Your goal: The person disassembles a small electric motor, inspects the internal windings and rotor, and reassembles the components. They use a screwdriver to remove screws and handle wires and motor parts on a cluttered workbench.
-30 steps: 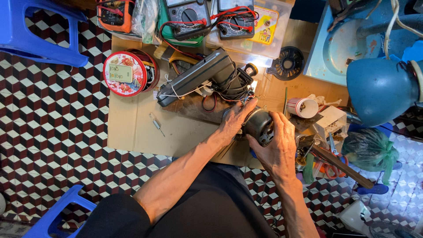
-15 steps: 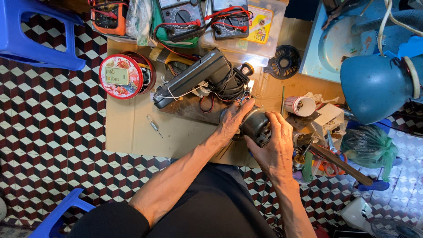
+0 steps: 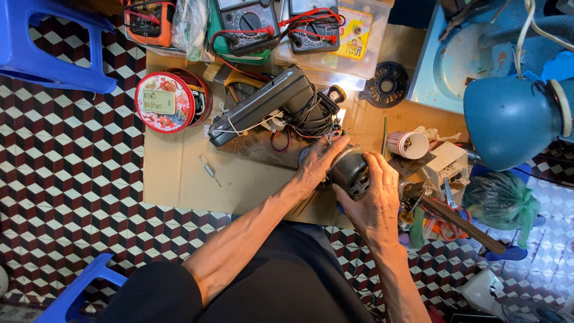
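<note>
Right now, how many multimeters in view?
3, all along the top edge: orange multimeter at left, green-cased analog multimeter in the middle, dark multimeter right of it. More may be hidden.

- My left hand (image 3: 320, 162) reaches forward off a bare, outstretched forearm, fingers curled in a grip.
- My right hand (image 3: 373, 200) sits just beside it, palm down, fingers wrapped closed.

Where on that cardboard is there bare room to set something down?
The cardboard is bare left of the left hand, below the red tin, apart from a small screwdriver. Crowded around the motor, right hand and meters.
</note>
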`<state>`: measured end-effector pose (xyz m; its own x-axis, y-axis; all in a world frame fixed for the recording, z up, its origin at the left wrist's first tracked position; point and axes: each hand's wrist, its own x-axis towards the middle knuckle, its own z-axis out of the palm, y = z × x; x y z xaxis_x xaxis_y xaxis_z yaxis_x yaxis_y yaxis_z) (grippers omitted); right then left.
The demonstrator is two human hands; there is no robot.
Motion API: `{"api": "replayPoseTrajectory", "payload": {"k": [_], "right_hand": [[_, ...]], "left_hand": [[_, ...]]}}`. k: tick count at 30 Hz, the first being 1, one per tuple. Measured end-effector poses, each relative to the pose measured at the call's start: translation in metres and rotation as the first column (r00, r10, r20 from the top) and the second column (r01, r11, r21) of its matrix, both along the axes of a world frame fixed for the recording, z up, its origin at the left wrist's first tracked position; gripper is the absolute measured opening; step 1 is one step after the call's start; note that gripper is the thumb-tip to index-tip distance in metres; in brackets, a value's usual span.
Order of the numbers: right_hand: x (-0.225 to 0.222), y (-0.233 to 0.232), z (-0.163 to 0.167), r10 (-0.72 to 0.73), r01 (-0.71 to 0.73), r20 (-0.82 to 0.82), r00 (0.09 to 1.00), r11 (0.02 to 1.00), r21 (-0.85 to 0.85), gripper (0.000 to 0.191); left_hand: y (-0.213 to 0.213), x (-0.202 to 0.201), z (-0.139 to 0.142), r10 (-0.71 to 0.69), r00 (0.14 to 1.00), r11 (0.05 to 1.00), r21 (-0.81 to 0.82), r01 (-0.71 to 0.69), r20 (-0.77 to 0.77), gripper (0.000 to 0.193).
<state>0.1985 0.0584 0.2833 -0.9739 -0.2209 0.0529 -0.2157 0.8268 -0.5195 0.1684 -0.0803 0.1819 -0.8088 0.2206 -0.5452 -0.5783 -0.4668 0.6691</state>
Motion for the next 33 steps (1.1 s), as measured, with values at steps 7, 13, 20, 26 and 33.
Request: {"api": "replayPoseTrajectory", "payload": {"k": [7,13,20,26,33], "right_hand": [[0.001,-0.010,0.002,0.011,-0.010,-0.016,1.000,0.999,0.051,0.099],[0.014,-0.024,-0.001,0.013,-0.011,-0.091,0.996,1.000,0.027,0.102],[0.040,-0.027,0.000,-0.058,0.049,-0.053,0.997,0.987,-0.154,0.107],[0.062,0.006,0.037,-0.541,0.627,0.318,0.779,0.667,-0.401,0.073],[0.007,0.160,0.042,-0.664,0.647,0.131,0.736,0.634,-0.423,0.045]], "left_hand": [[-0.020,0.006,0.019,-0.158,0.984,0.983,-0.077,0.165,0.085,0.101],[-0.036,0.019,0.020,-0.185,0.977,0.983,-0.018,0.185,-0.105,0.116],[-0.041,0.037,0.012,-0.100,0.994,0.962,0.249,0.110,-0.052,0.090],[-0.047,0.042,0.032,-0.148,0.988,0.988,0.055,0.145,0.045,0.069],[-0.004,0.043,0.030,-0.129,0.984,0.980,-0.138,0.145,0.120,0.080]]}}
